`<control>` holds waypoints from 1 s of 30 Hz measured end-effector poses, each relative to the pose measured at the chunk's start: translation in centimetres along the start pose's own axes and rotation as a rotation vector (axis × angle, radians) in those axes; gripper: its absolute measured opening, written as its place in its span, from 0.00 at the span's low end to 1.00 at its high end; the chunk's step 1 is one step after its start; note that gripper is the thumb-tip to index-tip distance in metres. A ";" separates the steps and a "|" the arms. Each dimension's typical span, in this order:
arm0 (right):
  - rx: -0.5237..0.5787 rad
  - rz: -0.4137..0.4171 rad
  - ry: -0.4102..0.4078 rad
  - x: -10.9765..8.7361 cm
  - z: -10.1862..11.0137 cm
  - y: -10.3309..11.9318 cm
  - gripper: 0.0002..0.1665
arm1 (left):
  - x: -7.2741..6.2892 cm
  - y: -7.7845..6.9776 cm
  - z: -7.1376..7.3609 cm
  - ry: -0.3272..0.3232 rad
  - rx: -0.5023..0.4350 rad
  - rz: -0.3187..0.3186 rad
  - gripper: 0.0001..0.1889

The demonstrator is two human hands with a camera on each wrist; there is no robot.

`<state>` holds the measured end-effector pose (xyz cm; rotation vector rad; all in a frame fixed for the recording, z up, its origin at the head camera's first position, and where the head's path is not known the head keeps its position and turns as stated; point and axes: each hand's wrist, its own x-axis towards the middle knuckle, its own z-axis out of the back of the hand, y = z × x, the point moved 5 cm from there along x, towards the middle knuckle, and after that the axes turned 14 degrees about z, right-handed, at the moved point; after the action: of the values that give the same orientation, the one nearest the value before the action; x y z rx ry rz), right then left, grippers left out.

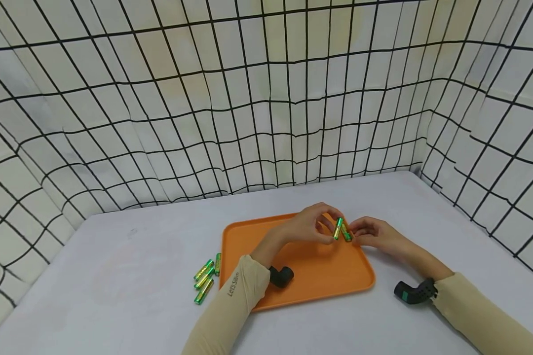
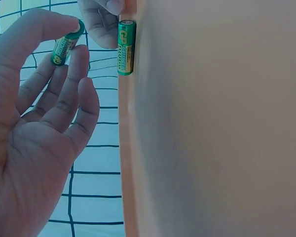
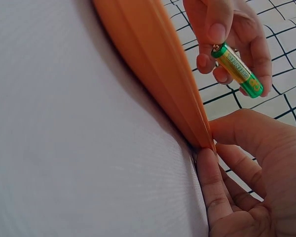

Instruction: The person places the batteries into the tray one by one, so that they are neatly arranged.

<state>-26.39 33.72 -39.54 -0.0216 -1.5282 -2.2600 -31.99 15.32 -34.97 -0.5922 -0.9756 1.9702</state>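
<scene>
**Head view: left hand [image 1: 308, 225] gripped a battery [image 1: 338, 229] above orange tray [image 1: 320, 273]**

The battery sat between thumb and fingertips. The right hand [image 1: 380, 235] pinched the tray's rim, near a second battery [image 2: 126, 48] in the tray. Four more batteries [image 1: 204, 278] lay left of the tray.

On the left sleeve [image 1: 236, 301], one can read the dark words "Let's Slim", written along the forearm. The battery [image 3: 238, 70] in the left hand [image 1: 310, 225] carries the brand "GP" in yellow letters near one end, and in smaller letters what seems to be "GREENCELL". The second battery [image 2: 126, 48] also shows "GP"; its smaller print is blurred. On the loose batteries [image 1: 204, 278], the print is too small for reading.
</scene>
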 end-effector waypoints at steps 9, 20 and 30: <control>-0.001 -0.017 -0.004 0.0 -0.1 -0.2 0.25 | 0.6 1.2 -0.1 -0.068 -0.045 0.082 0.27; -0.016 -0.037 -0.007 0.2 0.2 -0.4 0.23 | 1.0 2.2 -0.2 -0.083 -0.105 0.192 0.26; 0.006 -0.024 -0.004 0.1 0.0 -0.2 0.24 | 1.5 2.7 -1.0 -0.105 -0.081 0.245 0.26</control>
<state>-26.56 33.79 -39.69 -0.0070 -1.5450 -2.2752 -33.33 16.03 -37.80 -0.6871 -1.0947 2.2041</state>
